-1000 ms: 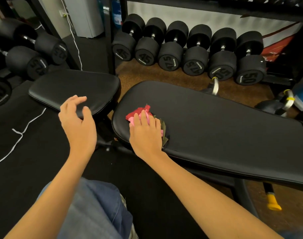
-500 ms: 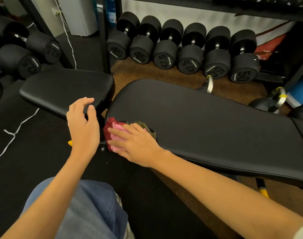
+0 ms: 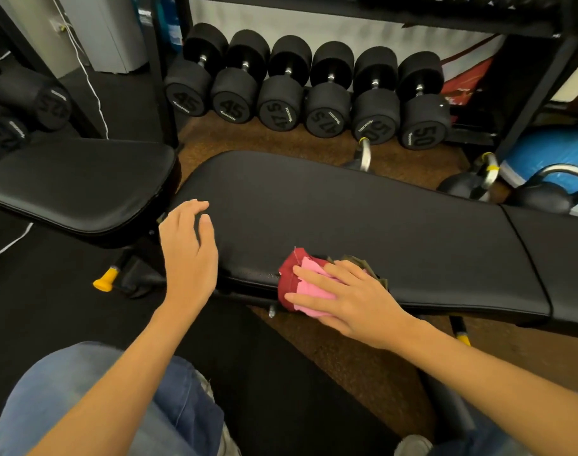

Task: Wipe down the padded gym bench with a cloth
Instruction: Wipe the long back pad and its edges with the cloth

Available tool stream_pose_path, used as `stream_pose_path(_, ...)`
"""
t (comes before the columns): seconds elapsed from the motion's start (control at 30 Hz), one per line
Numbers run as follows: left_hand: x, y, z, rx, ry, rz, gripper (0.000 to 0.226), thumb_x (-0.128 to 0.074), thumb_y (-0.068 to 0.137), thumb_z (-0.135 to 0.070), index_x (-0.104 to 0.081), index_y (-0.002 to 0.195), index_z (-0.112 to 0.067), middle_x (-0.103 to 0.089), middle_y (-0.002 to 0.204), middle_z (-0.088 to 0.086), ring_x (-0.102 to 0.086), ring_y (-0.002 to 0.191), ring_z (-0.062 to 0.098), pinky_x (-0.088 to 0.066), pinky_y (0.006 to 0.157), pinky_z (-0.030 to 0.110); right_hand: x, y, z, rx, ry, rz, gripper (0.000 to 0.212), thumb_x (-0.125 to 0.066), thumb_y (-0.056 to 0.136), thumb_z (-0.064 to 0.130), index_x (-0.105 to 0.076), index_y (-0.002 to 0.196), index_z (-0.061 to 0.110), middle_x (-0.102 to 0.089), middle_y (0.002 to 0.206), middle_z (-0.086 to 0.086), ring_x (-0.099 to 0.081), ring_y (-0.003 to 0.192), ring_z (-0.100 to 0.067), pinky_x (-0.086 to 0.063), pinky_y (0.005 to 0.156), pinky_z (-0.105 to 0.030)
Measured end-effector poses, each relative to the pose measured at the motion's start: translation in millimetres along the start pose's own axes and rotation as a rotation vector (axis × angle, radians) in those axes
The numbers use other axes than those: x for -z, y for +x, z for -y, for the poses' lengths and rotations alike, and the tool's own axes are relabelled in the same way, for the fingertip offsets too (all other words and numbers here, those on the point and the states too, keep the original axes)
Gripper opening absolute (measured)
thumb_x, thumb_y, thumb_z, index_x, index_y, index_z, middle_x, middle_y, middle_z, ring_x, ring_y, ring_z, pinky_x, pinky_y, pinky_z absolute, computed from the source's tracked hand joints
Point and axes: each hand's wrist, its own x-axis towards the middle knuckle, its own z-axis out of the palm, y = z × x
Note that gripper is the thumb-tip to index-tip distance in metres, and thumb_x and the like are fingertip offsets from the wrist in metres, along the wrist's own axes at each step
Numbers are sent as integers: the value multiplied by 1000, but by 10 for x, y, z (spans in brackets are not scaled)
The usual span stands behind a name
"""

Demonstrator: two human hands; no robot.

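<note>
**gymrat_q:** where's the cloth sitting right now, and how close to the edge?

**benchwiper:** The bunched red, pink and olive cloth [image 3: 299, 279] is right on the near long edge of the long black padded worktop [image 3: 363, 225], with the red part folding down over the side. The right hand [image 3: 343, 299] lies flat on top of it, fingers spread and pointing left, palm pressing the cloth into the padding rather than gripping it.

**gymrat_q:** and the other hand?

**benchwiper:** The left hand [image 3: 189, 248] is empty, fingers apart and loosely curved, over the left end of that pad near its rounded corner. Can't tell if it touches the vinyl or just floats above it.

**gymrat_q:** room to move?

**benchwiper:** Plenty to the right: bare black padding runs to a seam, then another section carries on off-frame. The far half of the pad is bare too. To the left there's a narrow gap, then a separate black padded seat section [image 3: 80, 185]. Behind the far edge sits a row of black round-headed dumbbells [image 3: 307, 90] on the floor, with dark kettlebells [image 3: 544, 195] close to the far right edge. Below the near edge, a yellow-capped frame foot [image 3: 105, 283] sticks out on the floor.
</note>
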Motion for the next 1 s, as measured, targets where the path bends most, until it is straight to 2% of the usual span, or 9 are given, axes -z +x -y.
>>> stream_pose_path(0.17,-358,-55,-45,-114,115,48,30,-40,101,-20,-57,126,-13,-51,135,3,-37,130,16,-26,107,28,-4,-491,-223,-166,6,-10,51,-35,98,47,-30,148,38,-38,153,0,-45,129,-22,-33,109,-40)
stream_pose_path(0.3,-489,-123,-2,-232,337,39,32,-41,101,-23,-58,125,-11,-54,136,7,-39,136,23,-21,115,44,17,-814,-383,-387,89,-85,47,-33,101,47,-40,145,31,-42,150,3,-47,129,-19,-29,108,-36)
stream_pose_path(0.43,-538,-140,24,-258,451,18,38,-36,102,-29,-56,129,-11,-52,140,8,-33,141,23,-15,117,44,-63,-929,-305,-797,149,-247,44,-33,101,44,-50,138,29,-42,147,6,-42,135,-16,-18,114,-32)
stream_pose_path(0.5,-562,-144,27,-258,458,10,40,-34,102,-31,-56,129,-10,-52,141,8,-33,141,24,-15,117,45,-117,-772,-143,-1013,136,-351,41,-37,100,39,-59,132,26,-50,144,1,-44,134,-18,-20,112,-35)
stream_pose_path(0.57,-571,-144,29,-257,462,4,42,-33,102,-32,-56,129,-10,-52,141,8,-32,142,24,-16,117,45,-121,-515,29,-1129,122,-413,39,-38,100,37,-63,128,25,-54,141,-3,-45,132,-21,-25,110,-42)
stream_pose_path(0.73,-545,-136,55,-257,485,14,44,-31,102,-33,-55,130,-9,-51,141,9,-31,142,25,-12,117,46,-154,-75,368,-972,148,-363,42,-35,102,39,-59,133,23,-53,142,-3,-44,135,-21,-24,113,-43)
stream_pose_path(0.83,-536,-137,39,-297,503,31,43,-30,102,-31,-54,131,-10,-50,142,10,-28,143,24,-8,117,48,-141,-159,320,-837,136,-294,49,-25,104,44,-57,134,23,-53,142,-2,-45,134,-21,-24,114,-41)
stream_pose_path(0.9,-525,-152,16,-341,509,41,40,-33,102,-28,-54,130,-9,-49,142,10,-26,144,25,-6,117,49,-149,-326,208,-737,107,-255,45,-27,105,42,-56,134,25,-52,142,-2,-45,134,-22,-26,114,-40)
stream_pose_path(1.0,-530,-197,-73,-417,490,65,38,-36,101,-26,-54,129,-9,-48,143,12,-22,146,25,-1,118,49,-150,-587,39,-775,94,-262,41,-33,103,39,-57,134,25,-52,143,-1,-46,133,-21,-27,113,-39)
